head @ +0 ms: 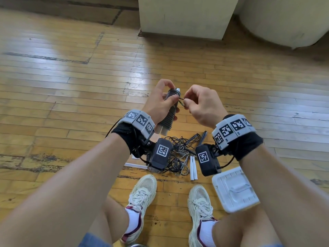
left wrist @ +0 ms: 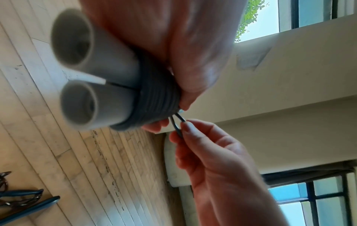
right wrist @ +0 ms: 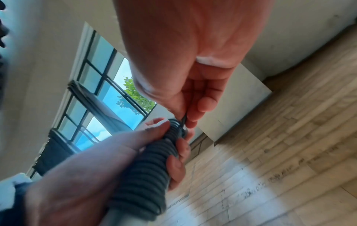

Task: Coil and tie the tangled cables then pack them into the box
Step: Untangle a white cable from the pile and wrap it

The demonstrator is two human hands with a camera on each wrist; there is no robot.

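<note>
My left hand [head: 162, 100] grips a pair of white tubes [left wrist: 92, 73] with a grey cable coil [head: 171, 111] wound tightly round them, held upright above the floor. The coil [right wrist: 146, 172] fills my left palm, with the thumb on its upper turns. My right hand [head: 199, 104] pinches the cable's loose end [left wrist: 176, 123] between thumb and forefinger beside the top of the coil. A tangle of dark cables [head: 179, 154] lies on the floor below my wrists. A white box [head: 235, 188] sits on the floor by my right shoe.
Two white tubes [head: 193, 167] and a white strip [head: 135, 165] lie on the wooden floor beside the tangle. My shoes [head: 142, 198] stand just behind it. A cream pillar base [head: 185, 16] and a rounded cream block [head: 284, 20] stand ahead.
</note>
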